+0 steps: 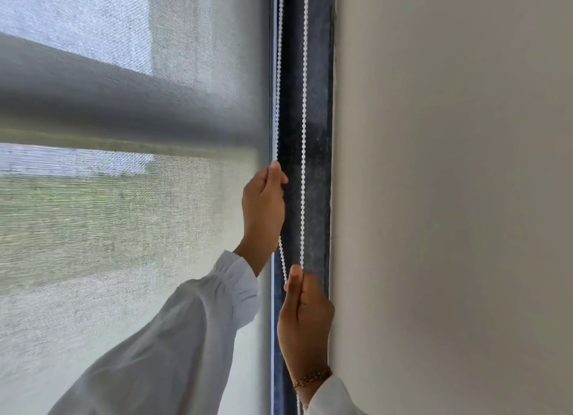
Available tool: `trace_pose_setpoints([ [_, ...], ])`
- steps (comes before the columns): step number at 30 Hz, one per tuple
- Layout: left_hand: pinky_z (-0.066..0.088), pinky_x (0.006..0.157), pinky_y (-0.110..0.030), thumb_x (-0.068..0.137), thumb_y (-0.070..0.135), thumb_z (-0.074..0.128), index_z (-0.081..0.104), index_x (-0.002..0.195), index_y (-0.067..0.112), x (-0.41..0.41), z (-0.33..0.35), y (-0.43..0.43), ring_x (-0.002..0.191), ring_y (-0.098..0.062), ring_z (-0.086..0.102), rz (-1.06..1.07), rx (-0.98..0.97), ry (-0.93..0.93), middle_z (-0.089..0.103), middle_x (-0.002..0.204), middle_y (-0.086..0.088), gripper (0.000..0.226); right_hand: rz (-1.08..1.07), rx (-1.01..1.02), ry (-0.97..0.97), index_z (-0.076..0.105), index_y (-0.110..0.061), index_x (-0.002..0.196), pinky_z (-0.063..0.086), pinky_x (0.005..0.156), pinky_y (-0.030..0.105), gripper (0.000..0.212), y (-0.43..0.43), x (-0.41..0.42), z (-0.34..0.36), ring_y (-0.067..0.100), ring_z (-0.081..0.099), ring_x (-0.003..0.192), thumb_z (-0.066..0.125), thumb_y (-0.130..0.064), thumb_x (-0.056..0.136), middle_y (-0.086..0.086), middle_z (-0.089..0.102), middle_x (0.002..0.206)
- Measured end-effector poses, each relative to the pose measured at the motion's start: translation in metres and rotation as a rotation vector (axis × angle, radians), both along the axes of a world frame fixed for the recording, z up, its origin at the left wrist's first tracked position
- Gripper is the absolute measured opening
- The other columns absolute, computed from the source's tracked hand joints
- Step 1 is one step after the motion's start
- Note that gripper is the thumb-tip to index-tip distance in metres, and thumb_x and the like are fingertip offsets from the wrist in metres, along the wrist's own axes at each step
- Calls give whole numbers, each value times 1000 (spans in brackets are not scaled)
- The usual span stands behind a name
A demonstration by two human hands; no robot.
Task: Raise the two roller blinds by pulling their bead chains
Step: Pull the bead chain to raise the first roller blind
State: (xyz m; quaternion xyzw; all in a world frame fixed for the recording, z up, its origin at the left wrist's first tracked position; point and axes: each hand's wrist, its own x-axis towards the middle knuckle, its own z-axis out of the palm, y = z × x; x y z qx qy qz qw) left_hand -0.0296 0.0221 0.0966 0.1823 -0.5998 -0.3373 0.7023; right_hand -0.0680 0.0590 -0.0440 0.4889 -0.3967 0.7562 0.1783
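While the sheer roller blind (130,216) covers the window from top to bottom of the frame, with no bottom hem in sight, I judge the raising barely begun, if at all. Left hand (263,206), at centre frame, has its fingers (277,173) pinched shut on the left strand of the white bead chain (305,110), and right hand (305,318), lower down, grips the chain where both strands meet. Only one blind shows clearly; a second cannot be told apart.
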Motion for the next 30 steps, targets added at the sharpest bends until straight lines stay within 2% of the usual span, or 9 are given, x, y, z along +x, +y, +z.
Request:
trace_pose_setpoints([
  [4,27,47,-28,95,28,43,45,54,27,25,-8,33,46,-16,33,131,-162,4,39,45,8,41,22,-2,-91,56,-13,70,37,49,9,55,19,17,4,8,52,58,27,-55,92,-1,53,55],
  [7,25,45,-25,94,26,44,37,50,28,41,-16,59,43,-11,29,153,-167,7,36,39,11,45,28,-22,-156,63,-6,87,45,68,8,47,37,22,14,6,56,71,35,-44,92,-1,61,77],
  [10,26,44,-24,94,24,45,38,51,29,57,-21,87,44,-14,30,128,-215,21,34,44,11,44,59,-2,-248,56,-5,115,37,84,3,43,64,26,35,3,50,93,40,-35,90,1,56,104],
  [13,29,42,-16,94,20,44,43,57,15,70,-23,126,48,-29,39,204,-372,-52,40,47,-2,38,54,-84,-263,52,-9,121,41,91,16,51,99,36,60,8,54,103,37,-44,87,1,58,113],
  [17,31,38,-21,91,23,41,48,60,-7,81,-27,172,59,-32,47,263,-545,-125,46,47,-23,44,209,-163,-270,61,-12,108,49,88,20,50,147,50,97,3,60,95,38,-48,83,-6,63,102],
  [20,26,38,-19,92,26,41,44,58,-5,91,-46,190,50,-29,42,268,-591,-207,41,44,-17,47,450,-129,-272,63,-14,99,54,86,38,36,178,56,120,19,65,86,44,-42,86,1,67,90],
  [24,20,38,-12,94,38,32,39,57,4,102,-82,207,44,-25,35,281,-600,-322,32,41,-8,51,745,58,-220,59,-14,102,55,86,42,19,209,61,151,25,68,88,43,-22,96,5,66,94],
  [27,20,40,-14,95,41,31,32,59,16,103,-105,219,43,-16,30,306,-534,-392,27,48,7,44,896,184,-233,59,-12,96,58,67,32,17,226,69,167,17,66,68,43,-19,96,8,65,88],
  [30,22,42,-16,92,34,35,31,61,17,101,-112,234,45,-18,31,331,-466,-442,34,54,2,36,868,150,-348,63,-10,86,31,39,20,24,237,74,170,7,38,41,44,-21,96,-3,51,56],
])
